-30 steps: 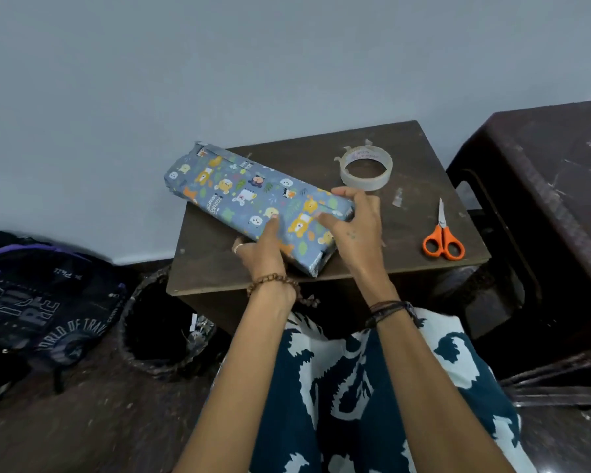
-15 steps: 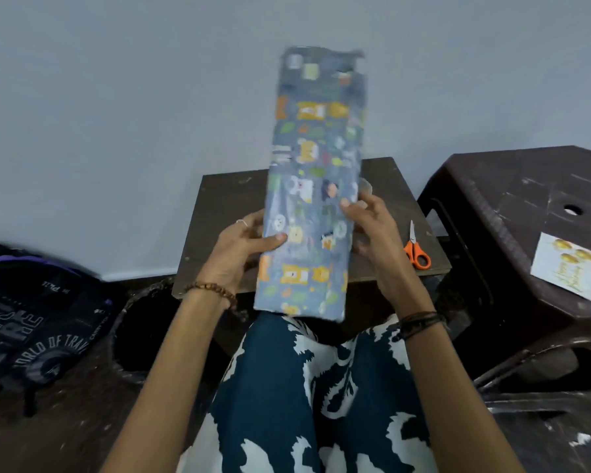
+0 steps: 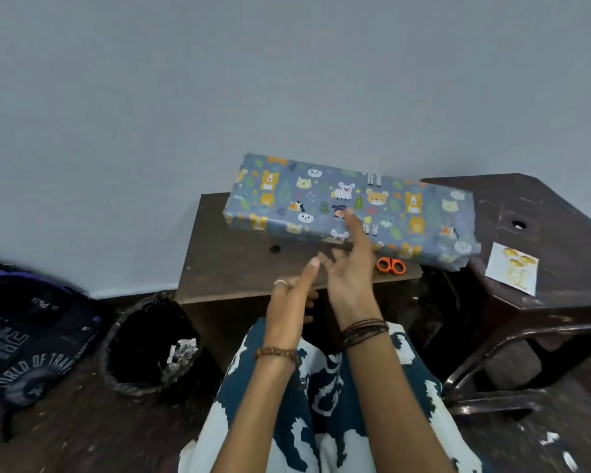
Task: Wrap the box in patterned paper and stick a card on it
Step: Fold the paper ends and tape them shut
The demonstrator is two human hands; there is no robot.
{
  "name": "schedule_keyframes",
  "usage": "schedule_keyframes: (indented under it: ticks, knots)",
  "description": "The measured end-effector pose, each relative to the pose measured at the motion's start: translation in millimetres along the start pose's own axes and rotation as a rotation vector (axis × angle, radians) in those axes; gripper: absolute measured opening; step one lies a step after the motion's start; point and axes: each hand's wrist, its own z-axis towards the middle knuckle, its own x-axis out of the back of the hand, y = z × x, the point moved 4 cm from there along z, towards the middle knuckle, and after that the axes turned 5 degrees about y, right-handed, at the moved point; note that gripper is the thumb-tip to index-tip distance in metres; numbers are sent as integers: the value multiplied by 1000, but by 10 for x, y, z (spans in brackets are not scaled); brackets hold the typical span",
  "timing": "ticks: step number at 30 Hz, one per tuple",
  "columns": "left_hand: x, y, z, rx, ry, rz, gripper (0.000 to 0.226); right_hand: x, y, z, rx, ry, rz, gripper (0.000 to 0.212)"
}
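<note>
Sitting with a patterned blue-and-white cloth [image 3: 325,404] over your lap, you are reaching both hands toward the small dark table [image 3: 239,268]. Your left hand [image 3: 289,302] is hanging just short of the box, fingers loose and holding nothing. Your right hand [image 3: 350,271] is stretching its straight fingers up against the near side of the wrapped box [image 3: 352,209], touching it rather than clasping it. That long, flat box, already covered in blue animal-print paper, is lying tilted across the far right of the table, its right end jutting over toward the dark plastic stool [image 3: 543,233]. It is looking light and stiff, with smooth paper that may slide; taking it by the two long edges near the middle seems safest. Orange scissors [image 3: 391,266] are showing just below the box. A pale card [image 3: 512,273] with gold print is waiting on the stool, not yet stuck on.
</note>
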Motion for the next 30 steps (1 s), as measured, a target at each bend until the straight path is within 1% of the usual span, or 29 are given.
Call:
schedule_keyframes:
  ticks: [1, 2, 4, 5, 7, 8, 10, 11, 14, 15, 17, 19, 20, 22, 23, 24, 26, 27, 29, 30]
  knots:
    - [-43, -37, 36, 60, -46, -73, 43, 11, 45, -84, -10, -2, 21, 27]
    - [-77, -27, 60, 61, -62, -155, 46, 21, 97, -162, -16, -9, 38, 26]
    - [-89, 18, 138, 14, 1, -286, 54, 28, 210, -294, -3, -34, 51, 26]
    - [-63, 30, 174, -7, 50, -330, 57, 17, 258, -346, 7, -62, 57, 30]
    - [-6, 47, 245, -52, 109, -427, 52, 20, 329, -395, 11, -83, 2, 44]
    - [17, 50, 280, -67, 130, -468, 52, 25, 350, -403, 15, -79, -58, 45]
    - [69, 52, 378, -63, 189, -537, 53, 9, 374, -412, 23, -85, -117, 39]
    - [85, 58, 433, -47, 208, -576, 58, -20, 390, -409, 32, -96, -120, 38]
    - [109, 100, 613, 8, 202, -690, 84, -127, 424, -357, 89, -113, -171, 43]
    - [114, 98, 655, 38, 197, -685, 86, -152, 430, -337, 88, -125, -199, 44]
    - [149, 115, 751, 76, 184, -616, 77, -114, 444, -256, 54, -175, -243, 45]
    - [255, 174, 945, 26, 188, -581, 61, 41, 419, -139, 30, -202, -243, 51]
    - [326, 230, 1052, -3, 194, -570, 58, 133, 375, -73, 29, -205, -208, 56]
    - [476, 341, 1249, -29, 211, -576, 60, 302, 224, 65, 55, -196, -121, 68]
    - [540, 375, 1338, -33, 222, -587, 57, 359, 140, 130, 68, -187, -102, 71]
    - [591, 386, 1421, -34, 232, -582, 50, 391, 65, 191, 75, -179, -105, 71]
    - [651, 367, 1559, -26, 248, -524, 34, 379, -29, 291, 94, -191, -226, 71]
    - [660, 335, 1621, -12, 244, -502, 32, 342, -38, 333, 110, -212, -344, 70]
    - [668, 227, 1740, 22, 227, -496, 41, 252, 12, 391, 141, -251, -559, 64]
    - [672, 164, 1785, 41, 223, -503, 45, 223, 52, 428, 161, -253, -618, 59]
